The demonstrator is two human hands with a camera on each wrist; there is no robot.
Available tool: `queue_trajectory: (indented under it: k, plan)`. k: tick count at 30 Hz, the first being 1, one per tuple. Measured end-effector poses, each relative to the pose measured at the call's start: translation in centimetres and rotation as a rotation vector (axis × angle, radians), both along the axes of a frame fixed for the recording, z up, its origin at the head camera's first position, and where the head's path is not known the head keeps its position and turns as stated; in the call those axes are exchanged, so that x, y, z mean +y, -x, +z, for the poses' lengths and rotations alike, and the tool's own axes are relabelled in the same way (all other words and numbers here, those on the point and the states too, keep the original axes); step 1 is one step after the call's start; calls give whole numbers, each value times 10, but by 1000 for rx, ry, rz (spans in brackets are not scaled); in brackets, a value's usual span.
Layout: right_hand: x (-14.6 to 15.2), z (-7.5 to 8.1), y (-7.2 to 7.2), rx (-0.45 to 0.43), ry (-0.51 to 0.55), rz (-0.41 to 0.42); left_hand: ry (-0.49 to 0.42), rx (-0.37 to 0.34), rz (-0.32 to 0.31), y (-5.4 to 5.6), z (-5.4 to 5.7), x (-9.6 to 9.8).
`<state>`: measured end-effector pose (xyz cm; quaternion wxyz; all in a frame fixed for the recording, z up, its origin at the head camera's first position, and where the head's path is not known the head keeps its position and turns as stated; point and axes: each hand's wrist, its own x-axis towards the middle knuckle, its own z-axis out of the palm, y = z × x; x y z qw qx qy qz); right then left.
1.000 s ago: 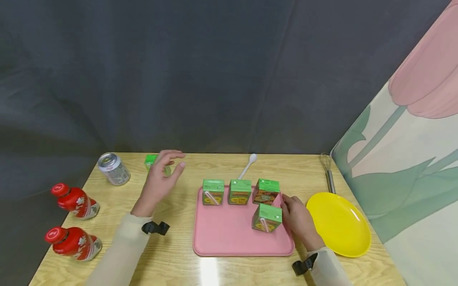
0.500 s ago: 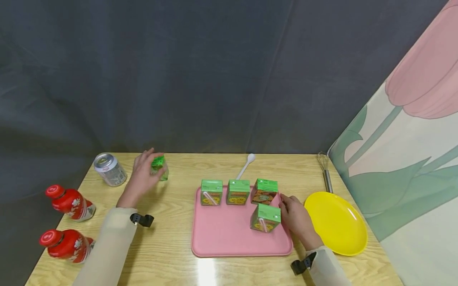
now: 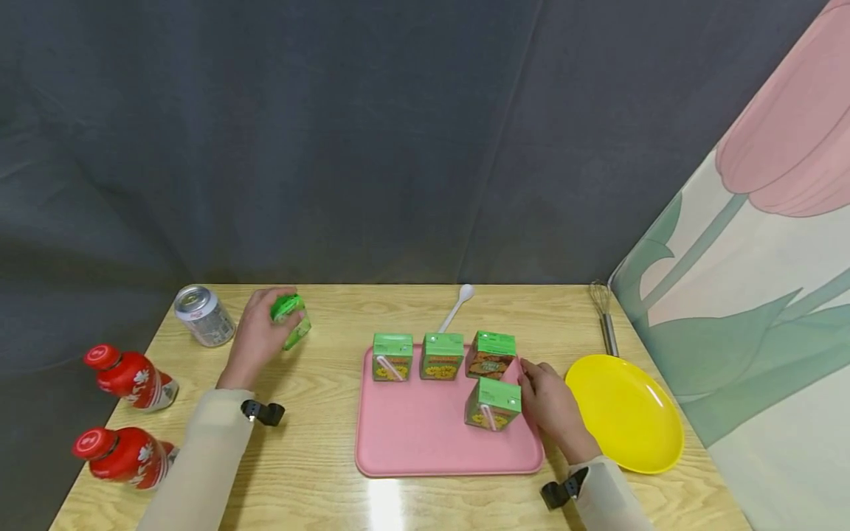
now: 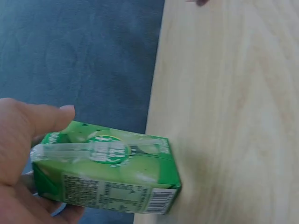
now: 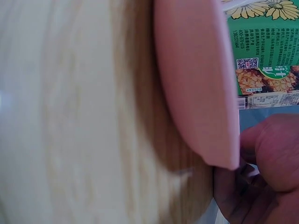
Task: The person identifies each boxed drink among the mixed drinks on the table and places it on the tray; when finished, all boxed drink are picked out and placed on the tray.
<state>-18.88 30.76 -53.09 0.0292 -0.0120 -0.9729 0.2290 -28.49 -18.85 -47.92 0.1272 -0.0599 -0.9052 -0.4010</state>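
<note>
My left hand [image 3: 254,339] grips a green juice box [image 4: 117,170] near the back left of the table. The box is tilted, and a wrapped straw runs along its side in the left wrist view. At the right side of a pink tray [image 3: 418,446], my right hand [image 3: 556,411] holds the rim between thumb and fingers; the right wrist view shows the tray's edge [image 5: 198,84] against them. Several green-topped cartons stand on the tray: three in a row along its back, such as the middle carton [image 3: 441,357], and a carton [image 3: 493,405] close to my right hand.
A silver can [image 3: 204,316] and two red bottles, a rear bottle [image 3: 136,377] and a front bottle [image 3: 126,456], stand at the left. A white spoon [image 3: 456,306] lies behind the tray. On the right are a yellow plate [image 3: 624,413] and a whisk [image 3: 606,321].
My left hand has moved left and back to the green juice box, taken hold of it and tilted it. My right hand has stayed at the tray's rim.
</note>
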Motion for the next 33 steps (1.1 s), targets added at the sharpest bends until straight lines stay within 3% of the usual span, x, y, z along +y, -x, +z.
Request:
queue_trajectory:
  k: [8, 17, 21, 23, 30, 33]
  plan:
    - [-2, 1, -1, -4, 2, 1, -53, 46, 45, -10, -7, -1]
    - [1, -1, -1, -6, 4, 5, -97, 72, -110, -46, -11, 9]
    - [1, 0, -1, 5, 0, 14, -74, 111, -110, -59, -10, 16]
    - [1, 0, -1, 12, -3, 15, -61, 121, -106, -62, -10, 18]
    - [0, 0, -1, 3, -1, 5, -83, 39, -97, -63, -17, 17]
    - [0, 0, -2, -1, 8, 4, -116, 29, -135, -64, -19, 15]
